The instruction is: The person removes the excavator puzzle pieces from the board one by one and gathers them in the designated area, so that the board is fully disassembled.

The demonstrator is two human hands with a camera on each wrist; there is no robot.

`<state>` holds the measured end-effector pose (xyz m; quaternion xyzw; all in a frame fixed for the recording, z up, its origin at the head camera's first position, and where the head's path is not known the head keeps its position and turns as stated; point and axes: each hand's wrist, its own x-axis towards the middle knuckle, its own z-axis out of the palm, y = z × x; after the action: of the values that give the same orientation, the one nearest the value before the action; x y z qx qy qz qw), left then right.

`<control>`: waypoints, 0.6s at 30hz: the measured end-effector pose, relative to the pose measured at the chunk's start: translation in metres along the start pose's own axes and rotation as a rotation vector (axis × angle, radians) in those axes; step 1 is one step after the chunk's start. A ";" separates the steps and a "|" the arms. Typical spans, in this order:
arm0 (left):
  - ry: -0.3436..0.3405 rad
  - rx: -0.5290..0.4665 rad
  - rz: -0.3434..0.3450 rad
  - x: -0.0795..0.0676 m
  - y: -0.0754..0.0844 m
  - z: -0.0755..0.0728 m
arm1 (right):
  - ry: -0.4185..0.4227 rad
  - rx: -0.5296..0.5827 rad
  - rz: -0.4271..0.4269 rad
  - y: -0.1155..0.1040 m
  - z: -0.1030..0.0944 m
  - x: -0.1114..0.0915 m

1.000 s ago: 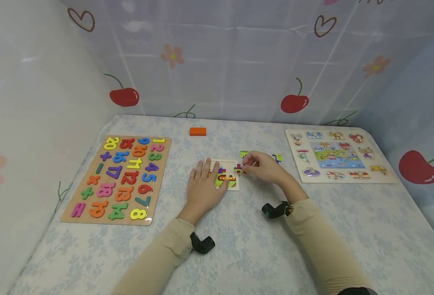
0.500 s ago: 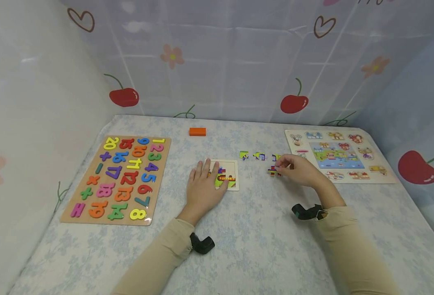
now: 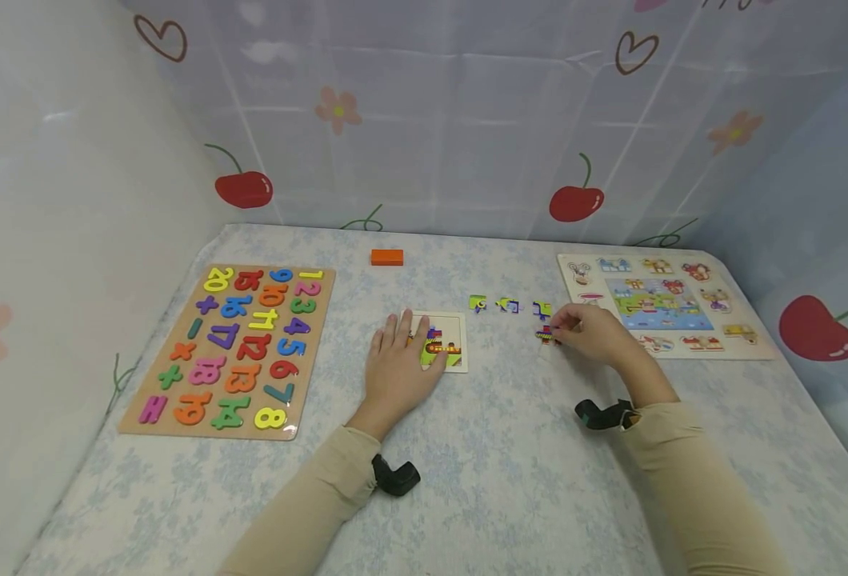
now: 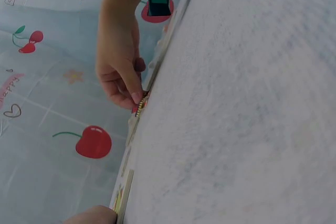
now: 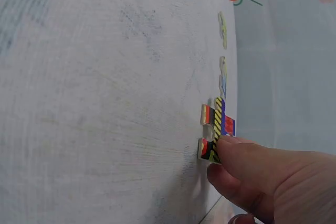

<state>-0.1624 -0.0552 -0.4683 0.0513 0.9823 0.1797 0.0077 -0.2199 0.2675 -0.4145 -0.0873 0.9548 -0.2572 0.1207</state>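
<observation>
My left hand [image 3: 398, 368] lies flat with fingers spread over the left part of a small square puzzle tray [image 3: 454, 322], hiding some of it. A vehicle picture partly fills the tray beside my thumb. Over to the right, my right hand [image 3: 597, 338] pinches a jigsaw piece [image 5: 216, 121] between thumb and fingers. Yellow-black stripes, red, purple and black mark that piece, held close over the table in the right wrist view. Just behind it lies a green and purple jigsaw piece [image 3: 542, 310], in a row with two more jigsaw pieces [image 3: 508, 305] farther left.
A wooden board of colored numbers [image 3: 316, 328] lies on the left of the table. At the right is a picture puzzle board [image 3: 741, 350], partly behind my right hand. An orange block [image 3: 386, 258] sits near the back edge, before a printed curtain [image 3: 431, 144].
My right hand has carried the striped jigsaw piece from the tray's right edge rightward, to just in front of the rightmost loose piece. My left hand has stayed on the tray.
</observation>
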 end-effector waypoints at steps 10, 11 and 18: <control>0.013 0.001 0.009 0.001 0.001 0.000 | 0.038 -0.143 0.017 -0.007 0.002 0.000; 0.013 0.001 0.010 0.000 0.000 -0.001 | 0.040 -0.155 0.017 -0.008 0.002 0.000; 0.011 -0.001 0.011 -0.001 0.000 -0.001 | 0.060 -0.158 0.015 -0.011 0.003 0.000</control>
<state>-0.1617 -0.0558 -0.4678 0.0556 0.9820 0.1804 0.0014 -0.2175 0.2565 -0.4115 -0.0816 0.9760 -0.1826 0.0865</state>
